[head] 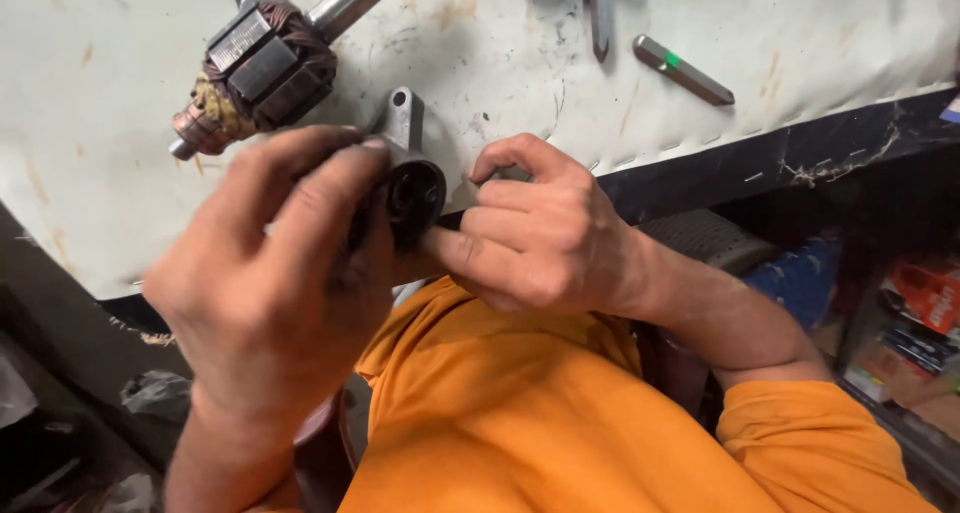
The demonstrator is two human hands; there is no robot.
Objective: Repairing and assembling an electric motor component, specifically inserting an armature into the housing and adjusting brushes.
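Head view: your left hand [275, 273] grasps the grey metal housing [405, 168], fingers wrapped over its dark round end, its lug with a hole pointing up toward the workbench [100, 93]. Your right hand [540, 238] is curled, one fingertip pressed into the housing's dark recess. The housing sits between both hands, above your orange garment [520, 413]. A wound armature [265, 68] lies just beyond on the bench; two screwdriver bits [685, 70] lie well apart.

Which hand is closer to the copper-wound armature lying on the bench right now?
Left. The left hand sits just below the armature, holding the grey metal housing. The right hand is farther off to the armature's lower right.
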